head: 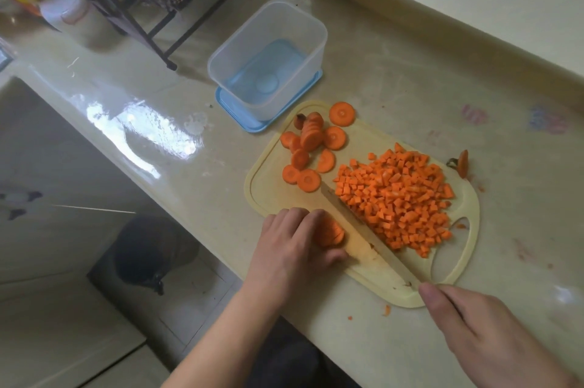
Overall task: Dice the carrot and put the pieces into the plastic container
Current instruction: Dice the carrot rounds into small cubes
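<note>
Both forearms are bare to the frame's edge (no sleeves, rings or watch showing), legs in dark trousers (pixel 284 356).

Single head-worn view, wide-angle, tilted steeply down.
Looks forward over the table (pixel 410 96) from close above, cutting board (pixel 271 194) mid-frame, floor at lower left.

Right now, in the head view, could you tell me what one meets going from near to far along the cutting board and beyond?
Left hand holding a stack of carrot slices → loose carrot rounds → plastic container on its blue lid.
</note>
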A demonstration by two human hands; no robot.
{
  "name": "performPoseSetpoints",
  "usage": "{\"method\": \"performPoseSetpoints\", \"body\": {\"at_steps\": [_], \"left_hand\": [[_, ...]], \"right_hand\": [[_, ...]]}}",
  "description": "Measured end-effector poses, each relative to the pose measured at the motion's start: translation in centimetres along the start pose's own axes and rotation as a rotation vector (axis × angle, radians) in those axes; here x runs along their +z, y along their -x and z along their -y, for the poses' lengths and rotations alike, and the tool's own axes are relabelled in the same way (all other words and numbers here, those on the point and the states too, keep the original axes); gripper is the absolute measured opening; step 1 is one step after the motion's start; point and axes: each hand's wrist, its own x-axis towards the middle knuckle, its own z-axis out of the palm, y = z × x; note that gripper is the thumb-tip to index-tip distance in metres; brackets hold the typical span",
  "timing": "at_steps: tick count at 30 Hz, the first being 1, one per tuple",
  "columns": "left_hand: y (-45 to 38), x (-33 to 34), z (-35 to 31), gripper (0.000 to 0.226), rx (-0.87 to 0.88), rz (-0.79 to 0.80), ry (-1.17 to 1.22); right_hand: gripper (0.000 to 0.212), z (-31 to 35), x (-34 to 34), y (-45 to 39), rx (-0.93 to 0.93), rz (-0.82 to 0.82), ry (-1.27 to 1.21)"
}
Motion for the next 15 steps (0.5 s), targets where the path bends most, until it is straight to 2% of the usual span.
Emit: {"method": "performPoseSetpoints", "body": {"at_steps": [3,5,7,10,15], "left_hand": [[-0.2,-0.9,1.3,0.039,0.205,-0.003,0.045],[-0.4,-1.2,2.3,0.026,0.375,0.093,0.069],[-0.7,-1.3,2.9,0.024,0.452,0.193,0.096],[-0.9,-1.2,3.0,0.027,0.428,0.218,0.165],[-0.4,-0.6,2.1,0.024,0.345,0.162,0.213]], "right_hand": [[0.100,-0.1,0.1,0.1,0.014,0.020,0.010],[0.100,-0.2,0.2,0.1,0.018,0.017,0.027],[0.098,-0.2,0.5,0.2,0.009,0.008,0.046],[0.096,0.0,0.9,0.4,-0.010,0.028,0.066],[0.096,-0.1,0.1,-0.1,-0.017,0.044,0.040]]}}
